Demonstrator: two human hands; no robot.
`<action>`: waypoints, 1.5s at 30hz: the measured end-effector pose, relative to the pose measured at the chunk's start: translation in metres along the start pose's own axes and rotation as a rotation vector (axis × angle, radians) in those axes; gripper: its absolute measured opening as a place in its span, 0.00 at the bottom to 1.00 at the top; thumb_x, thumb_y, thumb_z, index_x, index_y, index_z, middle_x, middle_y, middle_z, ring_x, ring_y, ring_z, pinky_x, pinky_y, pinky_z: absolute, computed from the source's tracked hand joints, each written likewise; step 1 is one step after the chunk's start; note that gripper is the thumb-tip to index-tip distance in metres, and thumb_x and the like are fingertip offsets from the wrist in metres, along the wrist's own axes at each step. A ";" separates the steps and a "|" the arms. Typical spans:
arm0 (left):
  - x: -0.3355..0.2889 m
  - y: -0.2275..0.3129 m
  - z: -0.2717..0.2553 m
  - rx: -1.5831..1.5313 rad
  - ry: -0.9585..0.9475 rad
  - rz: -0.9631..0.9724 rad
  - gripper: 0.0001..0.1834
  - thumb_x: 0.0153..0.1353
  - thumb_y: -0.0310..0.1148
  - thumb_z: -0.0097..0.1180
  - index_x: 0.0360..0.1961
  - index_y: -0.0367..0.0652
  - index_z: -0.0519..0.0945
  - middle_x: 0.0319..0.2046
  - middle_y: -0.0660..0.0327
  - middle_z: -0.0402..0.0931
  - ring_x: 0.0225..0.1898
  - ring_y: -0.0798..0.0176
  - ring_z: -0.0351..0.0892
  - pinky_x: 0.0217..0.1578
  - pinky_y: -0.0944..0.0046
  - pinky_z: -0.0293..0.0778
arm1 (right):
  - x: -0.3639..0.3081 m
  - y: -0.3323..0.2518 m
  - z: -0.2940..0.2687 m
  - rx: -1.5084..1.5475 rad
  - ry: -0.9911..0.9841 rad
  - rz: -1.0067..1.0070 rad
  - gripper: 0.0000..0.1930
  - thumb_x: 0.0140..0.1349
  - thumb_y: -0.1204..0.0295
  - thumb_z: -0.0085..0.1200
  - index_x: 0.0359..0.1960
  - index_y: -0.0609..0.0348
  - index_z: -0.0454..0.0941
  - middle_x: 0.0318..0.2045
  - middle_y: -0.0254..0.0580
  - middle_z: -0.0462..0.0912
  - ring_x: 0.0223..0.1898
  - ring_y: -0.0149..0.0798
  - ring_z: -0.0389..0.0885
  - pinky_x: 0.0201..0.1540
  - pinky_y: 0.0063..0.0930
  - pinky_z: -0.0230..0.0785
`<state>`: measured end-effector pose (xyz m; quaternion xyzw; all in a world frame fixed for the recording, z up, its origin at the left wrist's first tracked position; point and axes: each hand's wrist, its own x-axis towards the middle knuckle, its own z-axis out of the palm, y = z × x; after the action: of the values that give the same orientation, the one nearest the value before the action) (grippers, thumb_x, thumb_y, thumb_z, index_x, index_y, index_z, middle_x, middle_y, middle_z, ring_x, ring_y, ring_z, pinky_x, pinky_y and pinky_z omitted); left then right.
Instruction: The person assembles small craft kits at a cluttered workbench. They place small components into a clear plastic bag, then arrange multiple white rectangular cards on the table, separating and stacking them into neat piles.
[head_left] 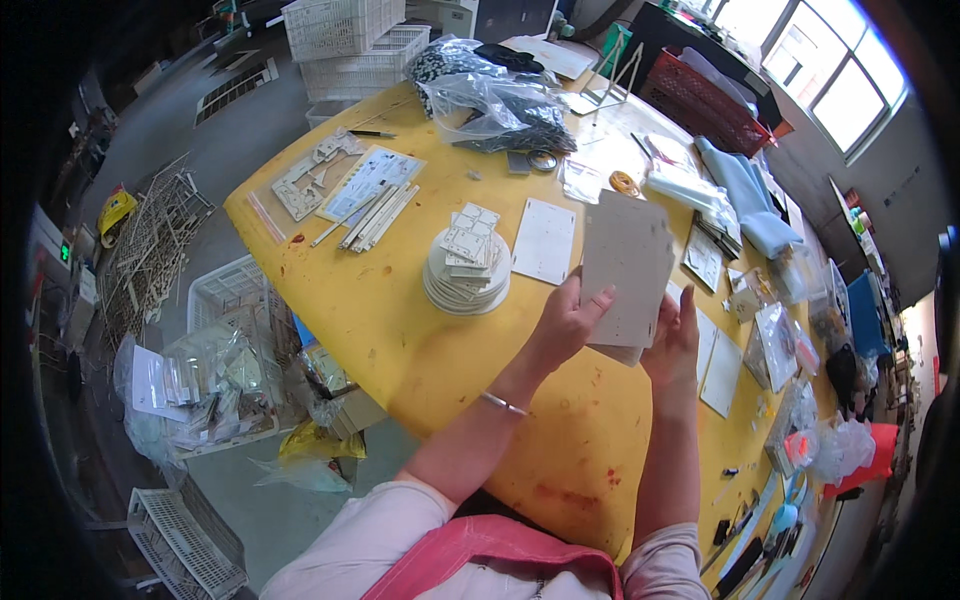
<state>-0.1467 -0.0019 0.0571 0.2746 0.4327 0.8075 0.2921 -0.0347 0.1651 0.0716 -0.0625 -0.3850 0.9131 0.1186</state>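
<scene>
Above the yellow table, my left hand (572, 322) is closed on the left edge of a stack of thin grey-beige boards (628, 262), its thumb across the front. My right hand (674, 342) grips the lower right edge of the same stack, with some fingers partly hidden behind it. The boards are tilted upright, slightly fanned at the right side. To their left, a white rectangular board (543, 241) lies flat. Beside that stands a pile of round white discs (466, 290) with small cut panels (470, 235) on top. More white boards (720, 372) lie right of my right hand.
Wood strips (380, 218) and a printed sheet (370, 180) lie on the left of the yellow table (350, 320). Plastic-bagged dark material (490, 105) sits at the far edge. Bags and tools crowd the right side. White crates (225, 295) stand on the floor at left.
</scene>
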 end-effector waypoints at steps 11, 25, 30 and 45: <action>0.040 0.111 -0.153 1.013 0.284 0.221 0.33 0.68 0.47 0.66 0.64 0.33 0.75 0.56 0.51 0.79 0.59 0.59 0.78 0.60 0.57 0.73 | -0.174 0.030 -0.016 -0.169 0.417 -0.197 0.25 0.71 0.66 0.53 0.64 0.69 0.71 0.54 0.47 0.82 0.54 0.40 0.84 0.57 0.35 0.78; -0.005 0.067 -0.169 0.463 -0.104 -0.379 0.25 0.66 0.43 0.69 0.57 0.38 0.79 0.48 0.64 0.82 0.48 0.71 0.81 0.52 0.66 0.77 | -0.164 0.067 -0.018 -0.041 0.376 -0.204 0.26 0.73 0.64 0.51 0.66 0.70 0.68 0.57 0.51 0.81 0.56 0.44 0.83 0.60 0.40 0.77; -0.072 0.044 -0.119 0.568 -0.153 -0.356 0.31 0.65 0.47 0.69 0.59 0.34 0.77 0.49 0.57 0.83 0.51 0.65 0.82 0.54 0.63 0.76 | -0.137 0.070 0.001 0.004 0.334 -0.186 0.26 0.75 0.62 0.48 0.67 0.69 0.67 0.57 0.50 0.81 0.55 0.45 0.83 0.61 0.44 0.76; -0.016 0.026 0.011 1.097 -0.361 -0.280 0.39 0.65 0.47 0.69 0.67 0.29 0.70 0.57 0.48 0.78 0.57 0.54 0.80 0.55 0.56 0.78 | -0.093 0.089 -0.023 -0.008 0.494 -0.449 0.20 0.73 0.65 0.60 0.59 0.66 0.73 0.51 0.45 0.83 0.48 0.36 0.85 0.53 0.33 0.81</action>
<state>-0.1338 -0.0192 0.0819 0.4587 0.7625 0.3603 0.2799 0.0448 0.0958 -0.0060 -0.1962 -0.3524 0.8200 0.4062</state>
